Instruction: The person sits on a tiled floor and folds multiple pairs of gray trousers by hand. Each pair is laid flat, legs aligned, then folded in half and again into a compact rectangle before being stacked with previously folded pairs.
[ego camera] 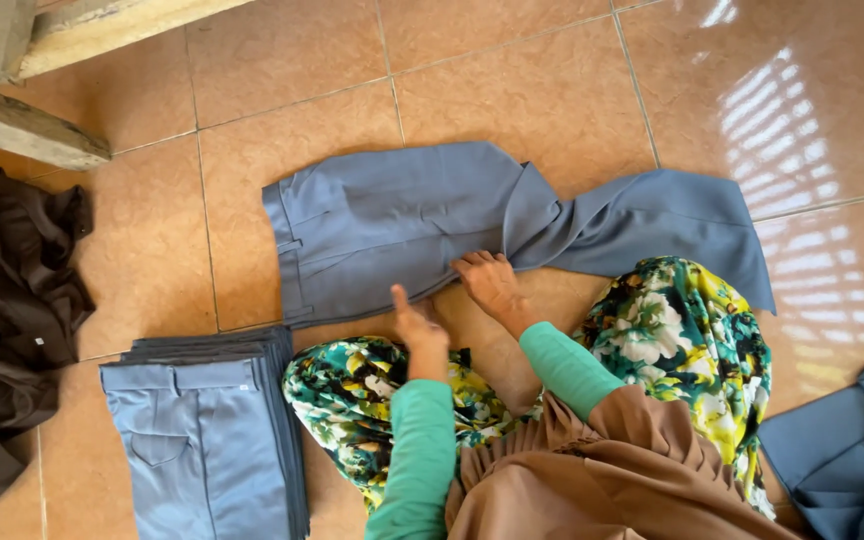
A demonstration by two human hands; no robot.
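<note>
Brown clothes far left, folded stack beside them on tiled floor. Left hand near trousers' edge, fingers loosely curled, holding nothing. Grey trousers lie flat on floor. Right hand presses their hem, fingers spread flat. Grey cloth far right.

one grey trousers spread out, one folded stack, one brown heap, two hands
</note>
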